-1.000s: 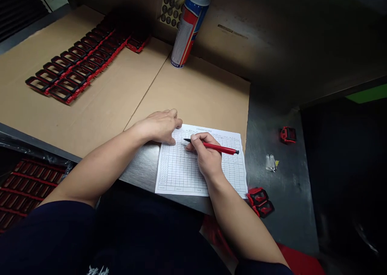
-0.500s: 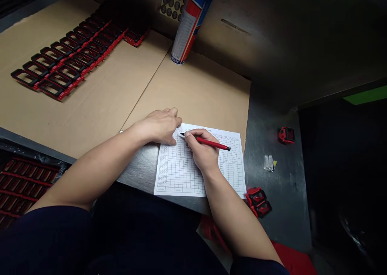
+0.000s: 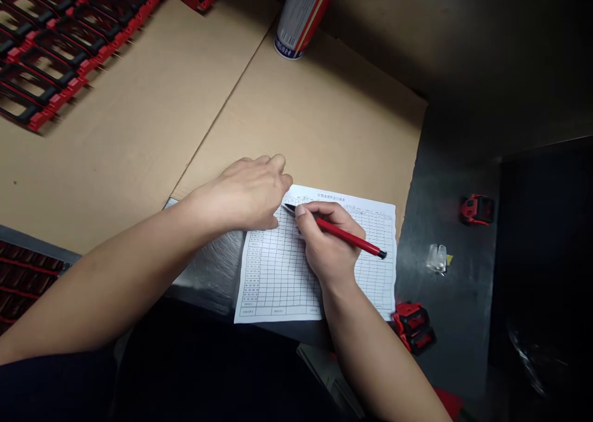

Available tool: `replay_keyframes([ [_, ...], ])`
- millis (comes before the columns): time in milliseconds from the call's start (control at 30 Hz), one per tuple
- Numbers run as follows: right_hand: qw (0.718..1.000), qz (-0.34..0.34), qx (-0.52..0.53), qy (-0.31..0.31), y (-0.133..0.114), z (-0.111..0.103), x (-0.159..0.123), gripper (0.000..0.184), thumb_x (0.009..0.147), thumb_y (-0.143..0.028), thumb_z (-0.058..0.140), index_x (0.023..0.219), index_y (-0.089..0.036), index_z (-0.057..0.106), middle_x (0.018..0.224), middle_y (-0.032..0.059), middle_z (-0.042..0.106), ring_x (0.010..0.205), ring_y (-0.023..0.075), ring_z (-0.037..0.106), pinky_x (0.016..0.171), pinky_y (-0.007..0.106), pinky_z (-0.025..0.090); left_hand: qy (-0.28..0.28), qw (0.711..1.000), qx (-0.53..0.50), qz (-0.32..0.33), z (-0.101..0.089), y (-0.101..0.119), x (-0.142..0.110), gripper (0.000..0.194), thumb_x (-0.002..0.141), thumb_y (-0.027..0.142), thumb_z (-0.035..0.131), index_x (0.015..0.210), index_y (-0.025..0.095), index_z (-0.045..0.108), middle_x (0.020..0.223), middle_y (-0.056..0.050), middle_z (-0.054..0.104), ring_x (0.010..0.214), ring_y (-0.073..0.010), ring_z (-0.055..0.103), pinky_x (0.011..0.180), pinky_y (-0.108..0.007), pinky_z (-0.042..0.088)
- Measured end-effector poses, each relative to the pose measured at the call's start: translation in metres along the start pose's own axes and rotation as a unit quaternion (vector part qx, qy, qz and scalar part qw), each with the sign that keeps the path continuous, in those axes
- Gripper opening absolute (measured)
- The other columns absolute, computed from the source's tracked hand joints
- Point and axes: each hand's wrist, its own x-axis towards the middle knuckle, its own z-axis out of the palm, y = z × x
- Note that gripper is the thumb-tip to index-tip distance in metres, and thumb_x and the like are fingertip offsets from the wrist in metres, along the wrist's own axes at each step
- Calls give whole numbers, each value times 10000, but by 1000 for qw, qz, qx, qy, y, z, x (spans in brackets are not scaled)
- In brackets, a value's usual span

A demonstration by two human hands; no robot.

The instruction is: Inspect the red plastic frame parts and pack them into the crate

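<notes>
A white paper form [image 3: 278,280] with a printed grid lies at the near edge of the metal table [image 3: 435,311]. My right hand [image 3: 327,243] grips a red pen [image 3: 347,236] with its tip on the upper left rows of the form. My left hand [image 3: 245,193] rests on the form's top left corner, its fingers curled loosely and pressing the sheet down.
Brown cardboard [image 3: 296,119] covers the table behind the form. Rows of red and black plastic frames [image 3: 50,45] lie at the far left. A spray can [image 3: 303,14] stands at the back. Two red parts [image 3: 414,326], a clear piece [image 3: 438,258] and another red part [image 3: 477,209] lie at the right.
The view has moved closer and tilted down, so the frames and can have slid toward the top. The pen tip stays at the form's upper left rows.
</notes>
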Motion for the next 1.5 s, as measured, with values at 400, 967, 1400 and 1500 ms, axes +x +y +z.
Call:
replay_keyframes([
  [400,977,-209,3,-32,-5,-8,-14,103,892,-173,686,892,-276,691,804,-5,730,706,180,676,650,355,552,-15,1000,-7,-23,1,-2,2,521,769,443,723,1225,221,606,1284,-105,520,1118,-309,571,948,-400,461],
  [967,941,-318,-91,-65,-15,-9,-31,112,872,-159,659,930,-254,668,728,-10,677,630,149,640,582,296,556,-17,999,27,-29,-1,-2,2,534,750,435,731,1233,236,619,1240,-91,541,1120,-296,577,912,-371,480],
  [1400,963,-252,-87,-36,-8,-7,-27,138,896,-189,650,1020,-247,669,852,22,739,701,185,683,644,341,575,-9,999,36,-16,-1,-2,2,547,765,457,703,1245,211,615,1237,-104,537,1119,-302,580,898,-370,486],
  [1500,972,-218,-71,-47,-8,-7,-24,87,902,-213,664,978,-247,691,848,14,752,704,179,693,658,337,576,-6,999,34,-15,-1,-2,1,524,782,449,685,1241,206,615,1237,-109,540,1093,-297,592,891,-371,490],
])
